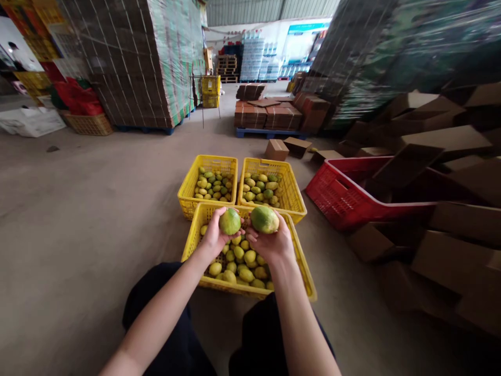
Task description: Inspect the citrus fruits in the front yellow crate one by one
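Note:
My left hand (214, 236) is closed around a round green lemon (230, 222). Beside it, my right hand (276, 241) cups a larger green-yellow lemon (264, 219), fingers curled under it. Both fruits are held up over the near yellow crate (305, 266), where many yellowish lemons (238, 253) lie loose. My forearms cover parts of that crate's sides. Just beyond stand two more yellow crates, the left crate (188, 194) and the right crate (295, 194), each partly filled with green and yellow lemons.
A red crate (336, 201) with cardboard in it stands to the right, amid a heap of cardboard boxes (454, 250). Flattened cartons (250, 116) lie on a blue pallet (270, 132) ahead. Tall wrapped stacks (125, 62) rise on both sides. My knees flank the near crate.

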Demonstrator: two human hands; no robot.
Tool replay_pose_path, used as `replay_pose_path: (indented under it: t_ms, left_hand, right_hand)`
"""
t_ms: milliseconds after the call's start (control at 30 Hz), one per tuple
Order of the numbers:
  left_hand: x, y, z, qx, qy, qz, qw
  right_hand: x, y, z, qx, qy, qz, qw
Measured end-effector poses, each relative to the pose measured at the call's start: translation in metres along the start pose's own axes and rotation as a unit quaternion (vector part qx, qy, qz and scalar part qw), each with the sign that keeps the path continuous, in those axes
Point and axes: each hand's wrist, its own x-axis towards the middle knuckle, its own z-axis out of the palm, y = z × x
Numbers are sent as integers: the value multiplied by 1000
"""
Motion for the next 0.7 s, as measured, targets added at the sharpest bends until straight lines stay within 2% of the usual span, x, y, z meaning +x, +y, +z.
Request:
replay_pose_path:
  t_ms: [167,267,400,533,700]
  left_hand:
    - [1,1,-1,-25,2,2,1000]
    - [3,2,-3,-37,5,10,999]
    - [4,2,-6,5,-24,61,998]
    - [4,1,-8,36,-31,103,994]
    - [2,3,-8,9,-5,107,994]
  right_hand:
    - [-1,0,1,2,13,-28,1000]
    - [-4,1,5,-29,-14,-55,998]
    - [-4,5,7,-90,-39,-81,992]
    - [1,9,1,-130,-8,-99,987]
    - [2,12,-6,-242,-26,-169,955]
